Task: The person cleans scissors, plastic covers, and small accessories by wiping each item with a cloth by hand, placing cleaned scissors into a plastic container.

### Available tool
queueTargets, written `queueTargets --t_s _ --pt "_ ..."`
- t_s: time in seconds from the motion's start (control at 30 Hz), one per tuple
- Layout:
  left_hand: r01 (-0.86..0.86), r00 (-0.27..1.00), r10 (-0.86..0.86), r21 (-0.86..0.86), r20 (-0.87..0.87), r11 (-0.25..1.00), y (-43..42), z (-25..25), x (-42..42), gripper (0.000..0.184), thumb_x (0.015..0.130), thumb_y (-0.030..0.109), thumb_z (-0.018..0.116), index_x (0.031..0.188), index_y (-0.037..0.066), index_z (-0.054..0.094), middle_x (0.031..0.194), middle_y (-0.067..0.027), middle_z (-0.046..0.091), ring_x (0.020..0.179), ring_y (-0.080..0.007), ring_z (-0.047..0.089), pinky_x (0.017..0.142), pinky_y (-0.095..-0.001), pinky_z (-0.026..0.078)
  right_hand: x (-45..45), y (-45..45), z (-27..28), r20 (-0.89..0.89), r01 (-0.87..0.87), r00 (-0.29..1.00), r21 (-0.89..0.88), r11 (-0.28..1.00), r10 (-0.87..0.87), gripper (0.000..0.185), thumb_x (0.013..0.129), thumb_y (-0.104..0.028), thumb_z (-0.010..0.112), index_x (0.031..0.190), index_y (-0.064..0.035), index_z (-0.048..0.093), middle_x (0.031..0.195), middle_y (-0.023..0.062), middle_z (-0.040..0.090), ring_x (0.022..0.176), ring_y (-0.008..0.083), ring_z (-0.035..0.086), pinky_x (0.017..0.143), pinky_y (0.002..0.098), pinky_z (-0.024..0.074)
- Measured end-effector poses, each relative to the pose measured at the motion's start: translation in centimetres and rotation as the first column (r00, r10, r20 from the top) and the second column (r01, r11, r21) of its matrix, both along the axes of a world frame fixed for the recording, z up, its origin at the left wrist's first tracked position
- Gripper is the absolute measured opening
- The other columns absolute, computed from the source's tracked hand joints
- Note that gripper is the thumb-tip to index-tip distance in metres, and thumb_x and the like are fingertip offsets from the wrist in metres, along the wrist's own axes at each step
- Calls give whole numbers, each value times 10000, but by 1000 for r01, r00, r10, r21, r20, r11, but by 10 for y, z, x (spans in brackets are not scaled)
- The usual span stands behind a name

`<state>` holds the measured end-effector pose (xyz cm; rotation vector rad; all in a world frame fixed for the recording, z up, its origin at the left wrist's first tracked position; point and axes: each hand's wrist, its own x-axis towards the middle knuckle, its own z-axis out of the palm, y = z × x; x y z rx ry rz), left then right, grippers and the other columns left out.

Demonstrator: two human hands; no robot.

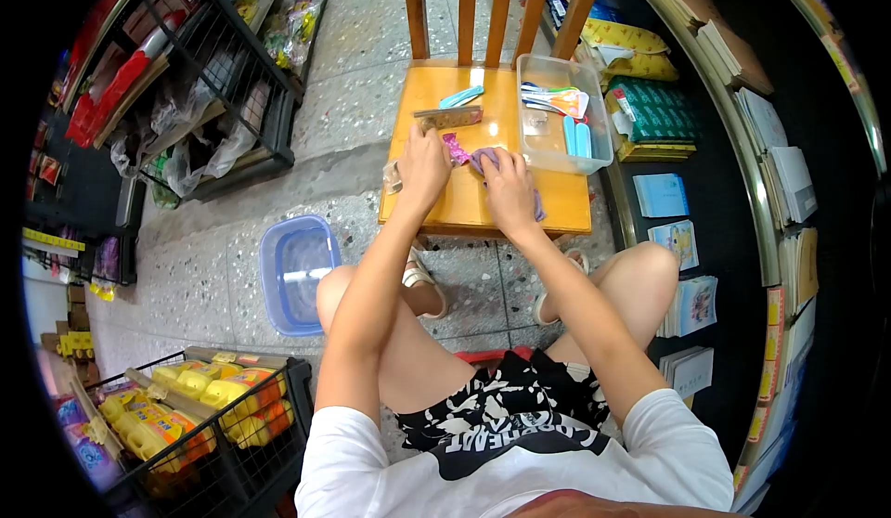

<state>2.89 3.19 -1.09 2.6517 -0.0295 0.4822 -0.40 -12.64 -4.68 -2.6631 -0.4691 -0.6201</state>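
Note:
My left hand (424, 162) is closed, its fingertips at the left end of a narrow, flat brownish item (450, 117) with a shiny edge. Its exact kind does not show. A crumpled bright pink wrapper (455, 149) lies between my hands. Crinkled clear plastic (393, 177) sticks out beside my left wrist. My right hand (509, 187) presses on a purple cloth (540, 206), gripping it with bent fingers against the wooden chair seat (445, 207). Light-blue handled pieces (461, 97) lie behind the brownish item.
On the seat's right side stands a clear plastic box (548, 160) holding blue-handled items and an orange-white packet. A blue basin (299, 277) sits on the floor to the left. Wire baskets with goods (200, 407) stand left; shelves with booklets (682, 304) line the right.

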Motion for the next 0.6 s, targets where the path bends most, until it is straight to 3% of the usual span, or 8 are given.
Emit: queueTargets --t_s 0.1,0.3,0.4,0.5,0.53,0.6 --pt "-54 991 69 129 -112 990 -4 -3 13 192 802 156 614 828 -30 656 935 -232 569 839 -403 603 711 -471 503 0 -1 0 23 3 1000 -6 1000 -3 301 826 -115 535 1103 -43 629 1186 112 531 1085 310 479 823 433 451" --pt "-107 989 107 6 -99 994 -4 -4 17 198 795 137 602 764 -43 680 825 -250 629 767 -392 628 718 -448 508 -1 -2 2 -6 9 1000 33 999 -9 311 825 -115 526 1110 -38 625 1197 124 526 1106 322 469 835 448 441" --pt "-84 994 67 -202 -89 976 -1 9 11 219 799 169 625 772 -38 693 802 -235 646 753 -371 639 705 -411 509 -2 -1 3 0 -2 1000 62 998 2 309 825 -111 522 1107 -34 622 1198 130 522 1113 330 465 843 455 434" --pt "14 999 -1 -351 37 936 3 30 1 227 793 202 664 793 -22 700 783 -215 652 720 -345 648 684 -379 505 -2 -2 2 -2 -6 1000 75 997 6 309 823 -108 525 1108 -32 617 1203 135 517 1124 334 459 854 458 427" --pt "57 997 -31 -386 73 921 5 33 0 224 811 190 666 830 -31 694 743 -156 666 673 -244 653 636 -338 498 -2 -2 2 -1 -8 1000 77 997 8 310 821 -108 527 1109 -32 615 1206 136 515 1128 335 457 857 459 424" --pt "68 995 -99 -579 -23 812 10 30 4 222 835 176 652 878 -40 683 800 -130 664 692 -200 637 640 -314 493 -3 -1 3 -34 -2 999 86 996 5 313 822 -108 528 1113 -32 612 1214 133 512 1138 334 451 866 459 420"
